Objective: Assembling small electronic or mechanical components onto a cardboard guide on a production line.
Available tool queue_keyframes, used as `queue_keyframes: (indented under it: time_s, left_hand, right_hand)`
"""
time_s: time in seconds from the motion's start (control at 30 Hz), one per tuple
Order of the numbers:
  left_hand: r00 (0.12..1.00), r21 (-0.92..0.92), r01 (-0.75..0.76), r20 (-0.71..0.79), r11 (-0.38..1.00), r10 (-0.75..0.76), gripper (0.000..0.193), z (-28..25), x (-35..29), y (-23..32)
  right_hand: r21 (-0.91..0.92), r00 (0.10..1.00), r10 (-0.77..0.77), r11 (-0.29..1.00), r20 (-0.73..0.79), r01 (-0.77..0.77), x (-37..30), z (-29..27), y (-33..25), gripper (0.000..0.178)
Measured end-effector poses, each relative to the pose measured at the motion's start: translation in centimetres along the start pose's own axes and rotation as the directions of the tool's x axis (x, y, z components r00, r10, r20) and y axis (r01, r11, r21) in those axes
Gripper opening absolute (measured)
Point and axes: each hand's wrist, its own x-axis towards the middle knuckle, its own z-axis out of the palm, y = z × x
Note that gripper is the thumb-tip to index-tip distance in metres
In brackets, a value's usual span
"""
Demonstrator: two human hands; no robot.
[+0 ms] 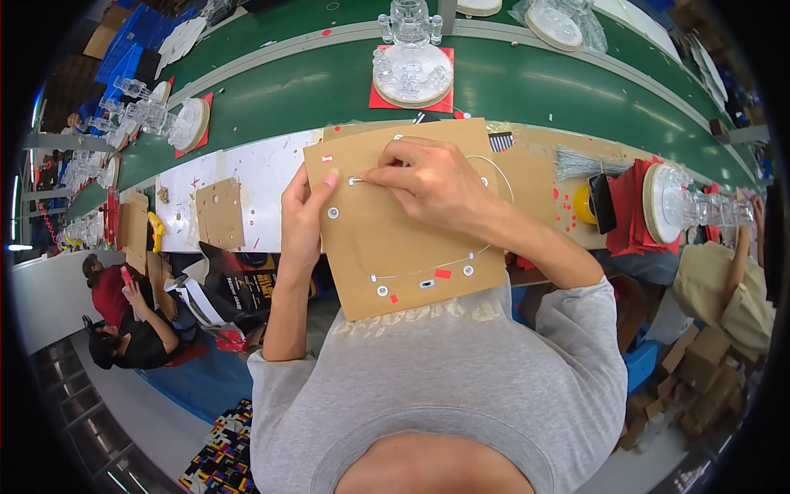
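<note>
A brown cardboard panel (411,243) leans tilted against the table edge and my grey shirt. My left hand (303,212) grips its left edge, thumb on the front face. With thumb and fingers pinched, my right hand (434,183) holds a thin pale wire (511,188) beside a small white clip (352,181) at the panel's upper left. The wire bows out past the panel's right edge and runs along its lower part through a second clip (373,278) and a third clip (471,256). Round white pieces and red tape bits dot the panel. The pinched wire end is mostly hidden by my fingers.
Ahead runs a green conveyor (304,90) carrying clear plastic assemblies (411,74) on round bases and red sheets. To the right lie a bundle of thin wires (580,162), yellow tape (584,204) and red sheets (629,206). Another cardboard piece (220,214) lies left. People sit on both sides.
</note>
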Motion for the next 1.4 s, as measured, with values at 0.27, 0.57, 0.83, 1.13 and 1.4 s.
queue_keyframes:
  time_s: [0.27,0.57,0.83,1.13,1.4]
  left_hand:
    - [0.999,0.104,-0.019,0.031,0.994,0.016,0.040,-0.6,-0.2,-0.3]
    - [1.000,0.081,-0.004,-0.017,0.997,0.006,0.041,-0.7,0.1,-0.6]
    - [1.000,0.034,0.000,-0.008,0.999,0.000,0.042,-0.8,0.1,-0.5]
    - [1.000,-0.007,0.011,0.005,1.000,-0.011,0.044,-0.9,0.3,-0.5]
    - [1.000,-0.035,0.006,0.005,0.999,-0.006,0.047,-1.0,0.2,-0.4]
  right_hand:
    - [-0.210,0.991,-0.099,0.971,0.093,0.116,0.0,-0.4,-1.1,0.032]
    - [-0.340,0.961,-0.121,0.918,0.249,0.204,0.3,-0.9,-1.2,0.027]
    - [-0.299,0.881,-0.310,0.856,0.358,0.422,1.7,-1.8,0.6,0.030]
    - [-0.237,0.834,-0.427,0.821,0.349,0.520,2.5,-1.3,1.4,0.030]
    - [-0.115,0.903,-0.394,0.903,0.170,0.415,1.0,-1.1,2.5,0.028]
